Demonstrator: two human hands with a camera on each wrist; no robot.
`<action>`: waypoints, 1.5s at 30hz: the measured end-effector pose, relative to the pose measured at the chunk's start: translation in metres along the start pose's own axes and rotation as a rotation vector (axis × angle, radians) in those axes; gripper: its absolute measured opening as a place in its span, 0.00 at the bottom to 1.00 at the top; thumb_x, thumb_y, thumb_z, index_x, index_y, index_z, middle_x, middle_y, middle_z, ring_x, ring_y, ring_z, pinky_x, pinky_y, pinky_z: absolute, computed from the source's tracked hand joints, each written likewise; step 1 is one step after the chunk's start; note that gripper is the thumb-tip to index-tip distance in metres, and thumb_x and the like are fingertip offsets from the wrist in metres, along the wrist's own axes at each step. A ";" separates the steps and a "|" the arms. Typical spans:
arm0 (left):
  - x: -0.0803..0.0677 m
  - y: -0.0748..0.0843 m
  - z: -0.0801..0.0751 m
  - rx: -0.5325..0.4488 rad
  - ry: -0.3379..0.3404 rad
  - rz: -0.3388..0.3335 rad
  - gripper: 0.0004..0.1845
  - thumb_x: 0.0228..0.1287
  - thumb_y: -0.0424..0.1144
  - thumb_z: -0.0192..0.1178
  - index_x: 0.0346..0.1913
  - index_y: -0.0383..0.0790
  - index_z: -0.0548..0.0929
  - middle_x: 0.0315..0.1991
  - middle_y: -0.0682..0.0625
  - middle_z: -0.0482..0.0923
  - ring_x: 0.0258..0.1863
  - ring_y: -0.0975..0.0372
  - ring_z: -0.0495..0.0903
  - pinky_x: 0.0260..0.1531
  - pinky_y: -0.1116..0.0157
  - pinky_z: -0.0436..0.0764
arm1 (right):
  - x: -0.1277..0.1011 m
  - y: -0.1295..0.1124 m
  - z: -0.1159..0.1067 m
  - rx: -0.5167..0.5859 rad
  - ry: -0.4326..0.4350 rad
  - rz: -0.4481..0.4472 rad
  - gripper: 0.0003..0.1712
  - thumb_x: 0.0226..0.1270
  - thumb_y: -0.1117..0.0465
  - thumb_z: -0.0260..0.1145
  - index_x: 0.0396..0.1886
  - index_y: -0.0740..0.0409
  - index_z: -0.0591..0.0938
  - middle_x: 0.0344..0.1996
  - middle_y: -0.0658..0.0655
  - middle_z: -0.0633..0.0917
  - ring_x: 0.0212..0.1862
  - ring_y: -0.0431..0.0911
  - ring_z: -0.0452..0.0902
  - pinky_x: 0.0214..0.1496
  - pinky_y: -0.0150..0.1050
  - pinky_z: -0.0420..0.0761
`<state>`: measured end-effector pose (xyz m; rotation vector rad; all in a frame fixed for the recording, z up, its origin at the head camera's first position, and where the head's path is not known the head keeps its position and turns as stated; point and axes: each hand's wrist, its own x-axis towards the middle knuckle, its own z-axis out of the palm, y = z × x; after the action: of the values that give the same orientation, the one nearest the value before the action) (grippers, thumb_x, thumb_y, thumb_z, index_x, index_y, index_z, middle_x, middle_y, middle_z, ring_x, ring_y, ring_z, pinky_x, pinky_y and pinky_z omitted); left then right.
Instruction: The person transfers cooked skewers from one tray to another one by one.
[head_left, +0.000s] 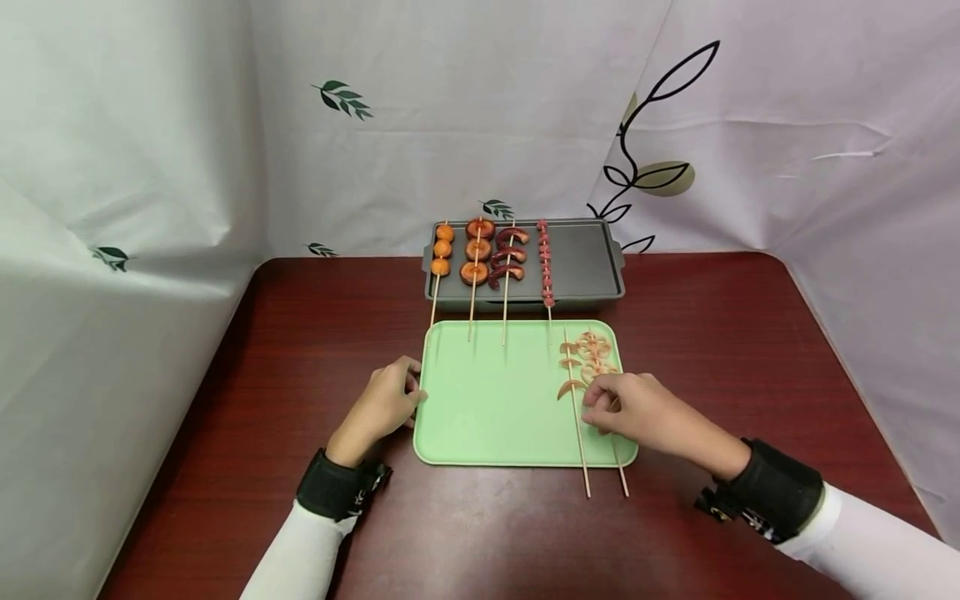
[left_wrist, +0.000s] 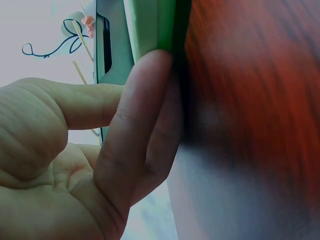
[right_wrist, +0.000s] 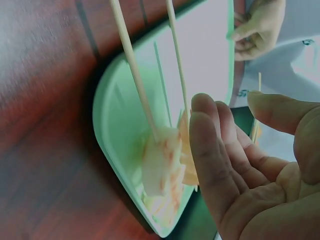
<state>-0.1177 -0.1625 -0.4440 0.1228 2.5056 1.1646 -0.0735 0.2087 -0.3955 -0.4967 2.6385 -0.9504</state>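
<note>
- Green tray [head_left: 487, 408] lies flat on your dark red table [head_left: 300, 325], just in front of the grey pan [head_left: 585, 258].
- Your left hand [head_left: 381, 402] pinches the tray's left edge — thumb at the rim, fingers bent beside it.
- Your right hand [head_left: 639, 412] is over the tray's right end, thumb spread from fingers held together; I cannot tell whether they touch a stick.
- Near them lie the crescent skewer [head_left: 571, 385] and, partly hidden, the ring skewer [head_left: 594, 344] — both jut past the near rim.
- Four loaded skewers [head_left: 477, 250] rest on the pan.
</note>
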 end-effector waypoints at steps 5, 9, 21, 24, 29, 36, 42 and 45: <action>0.000 0.000 0.000 0.006 0.005 0.001 0.22 0.74 0.27 0.59 0.67 0.28 0.71 0.40 0.39 0.76 0.22 0.57 0.81 0.22 0.63 0.88 | 0.005 0.001 -0.005 -0.036 0.060 -0.019 0.05 0.67 0.61 0.74 0.39 0.55 0.87 0.27 0.42 0.85 0.32 0.33 0.80 0.33 0.29 0.81; -0.001 0.000 -0.001 0.010 0.003 0.004 0.22 0.74 0.26 0.59 0.67 0.28 0.71 0.40 0.39 0.76 0.22 0.57 0.81 0.22 0.63 0.88 | 0.011 0.004 -0.009 0.008 0.100 -0.024 0.08 0.69 0.60 0.73 0.43 0.58 0.87 0.31 0.45 0.87 0.36 0.36 0.82 0.36 0.29 0.83; -0.001 0.000 0.000 -0.005 0.002 0.000 0.22 0.73 0.26 0.60 0.67 0.28 0.71 0.40 0.38 0.77 0.22 0.58 0.82 0.22 0.63 0.88 | 0.039 0.018 -0.013 0.585 -0.026 0.118 0.30 0.80 0.55 0.62 0.71 0.70 0.72 0.62 0.71 0.81 0.64 0.60 0.81 0.63 0.45 0.86; -0.001 0.000 0.000 -0.001 0.005 0.002 0.22 0.73 0.26 0.60 0.67 0.27 0.71 0.40 0.38 0.78 0.22 0.58 0.81 0.22 0.63 0.88 | 0.047 0.019 -0.012 0.744 -0.060 0.159 0.34 0.82 0.55 0.60 0.76 0.72 0.65 0.68 0.75 0.74 0.69 0.61 0.76 0.70 0.47 0.81; -0.001 0.001 0.000 0.005 0.007 0.003 0.23 0.73 0.26 0.60 0.67 0.27 0.71 0.39 0.38 0.78 0.22 0.58 0.81 0.21 0.63 0.88 | 0.060 0.019 -0.012 0.958 -0.068 0.183 0.35 0.82 0.59 0.58 0.78 0.74 0.59 0.72 0.75 0.68 0.67 0.50 0.79 0.68 0.38 0.81; -0.001 0.002 0.001 0.012 0.007 -0.001 0.23 0.73 0.26 0.60 0.67 0.28 0.70 0.39 0.38 0.77 0.22 0.58 0.81 0.22 0.64 0.88 | 0.073 0.018 -0.010 1.133 -0.087 0.219 0.35 0.82 0.64 0.58 0.77 0.76 0.57 0.61 0.64 0.77 0.60 0.45 0.82 0.66 0.36 0.82; -0.001 0.001 0.001 0.005 0.008 -0.005 0.23 0.73 0.26 0.60 0.67 0.28 0.71 0.39 0.39 0.77 0.23 0.57 0.81 0.22 0.63 0.88 | 0.082 0.020 -0.008 1.187 -0.107 0.223 0.34 0.81 0.68 0.57 0.78 0.76 0.57 0.55 0.55 0.84 0.57 0.44 0.85 0.62 0.32 0.85; -0.001 0.001 0.001 0.006 0.013 -0.006 0.23 0.73 0.26 0.60 0.67 0.28 0.71 0.39 0.39 0.77 0.22 0.58 0.81 0.21 0.63 0.88 | 0.085 0.020 -0.006 1.191 -0.119 0.209 0.34 0.81 0.70 0.56 0.78 0.77 0.56 0.50 0.51 0.86 0.56 0.43 0.86 0.60 0.31 0.85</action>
<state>-0.1167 -0.1610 -0.4436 0.1101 2.5190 1.1590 -0.1566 0.1915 -0.4173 0.0312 1.5302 -2.0169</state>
